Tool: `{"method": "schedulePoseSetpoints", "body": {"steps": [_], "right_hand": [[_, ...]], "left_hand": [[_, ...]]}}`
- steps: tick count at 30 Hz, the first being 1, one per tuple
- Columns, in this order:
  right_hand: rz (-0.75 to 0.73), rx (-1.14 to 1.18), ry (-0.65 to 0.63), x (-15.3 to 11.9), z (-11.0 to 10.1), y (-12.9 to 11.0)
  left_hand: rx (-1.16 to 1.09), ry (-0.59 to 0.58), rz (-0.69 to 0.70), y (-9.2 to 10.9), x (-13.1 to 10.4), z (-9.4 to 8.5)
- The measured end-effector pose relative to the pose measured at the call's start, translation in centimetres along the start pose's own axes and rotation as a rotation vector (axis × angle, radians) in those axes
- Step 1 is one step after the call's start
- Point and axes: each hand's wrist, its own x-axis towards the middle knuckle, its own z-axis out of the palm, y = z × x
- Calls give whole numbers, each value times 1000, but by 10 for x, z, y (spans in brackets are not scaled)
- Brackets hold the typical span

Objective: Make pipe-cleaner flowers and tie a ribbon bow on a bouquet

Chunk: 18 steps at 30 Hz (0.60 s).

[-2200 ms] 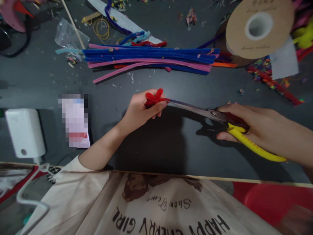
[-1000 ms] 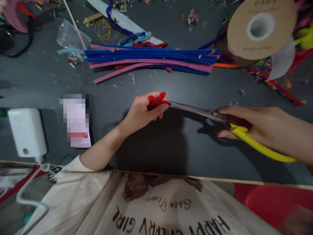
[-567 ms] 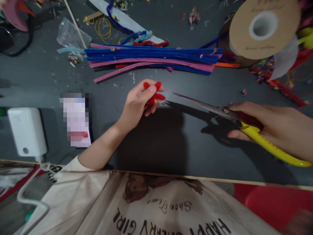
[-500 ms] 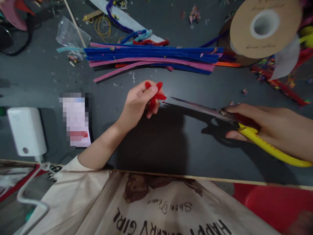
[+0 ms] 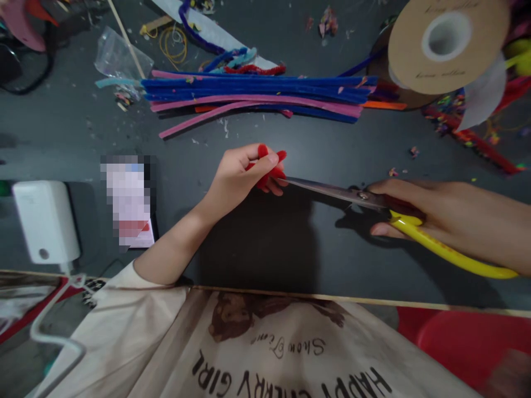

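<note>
Pinched between the thumb and fingers of my left hand [image 5: 243, 174] is a red fuzzy pipe-cleaner flower [image 5: 263, 152] with several looped petals; my fingers hide part of it. My right hand [image 5: 448, 210] grips yellow-handled scissors [image 5: 440, 246] from the right. The blades lie nearly together, and their tips touch or almost touch the lower right petal. Beyond both hands lies a bundle of blue and pink pipe cleaners [image 5: 257, 88].
A ribbon spool [image 5: 402, 61] stands at the back right. On the left are a phone [image 5: 128, 204] and a white power bank [image 5: 45, 221] with a cable. A clear plastic bag [image 5: 120, 55], a thin stick and coloured scraps lie at the back.
The scissors have moved left and slightly down, bringing their tips to the red flower. My left hand has turned the flower and shifted it slightly right and down.
</note>
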Motion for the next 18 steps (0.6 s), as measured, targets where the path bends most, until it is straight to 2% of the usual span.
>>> {"method": "schedulePoseSetpoints", "body": {"steps": [13, 18], "right_hand": [[-114, -45, 122, 3, 9, 11], [-136, -88, 156, 2, 8, 11]], "left_hand": [[-65, -12, 6, -1, 1, 1], [-77, 25, 3, -1, 3, 3]]}}
